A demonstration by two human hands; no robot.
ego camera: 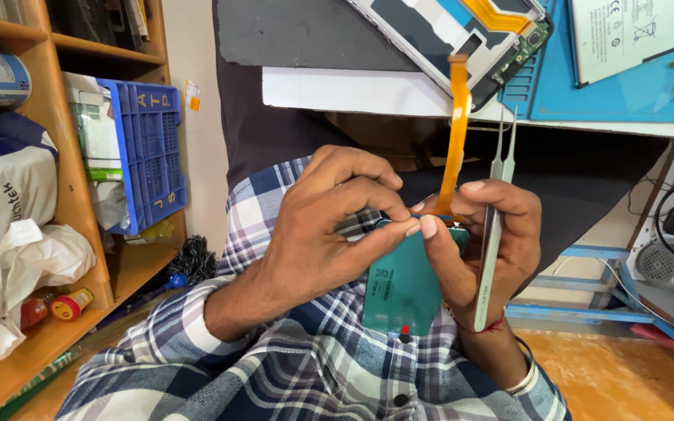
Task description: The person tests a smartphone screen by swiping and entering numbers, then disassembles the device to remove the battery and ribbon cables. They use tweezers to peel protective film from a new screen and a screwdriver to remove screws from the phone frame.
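Observation:
My left hand (317, 234) pinches with thumb and forefinger at the top edge of a teal-green flat part (401, 292), where an orange flex ribbon (456, 125) meets it. My right hand (487, 242) presses its thumb against the same spot from the other side and supports the green part. It also clamps metal tweezers (495, 218) along its fingers, tips pointing up. The ribbon runs up to an opened phone (462, 35) lying at the bench edge. My checked shirt sleeves fill the bottom of the view.
A blue work mat (626, 97) on the bench holds a white battery (626, 35). Wooden shelves on the left carry a blue crate (150, 148), white bags and small bottles (56, 306). A blue metal frame (587, 312) and cables stand at the right.

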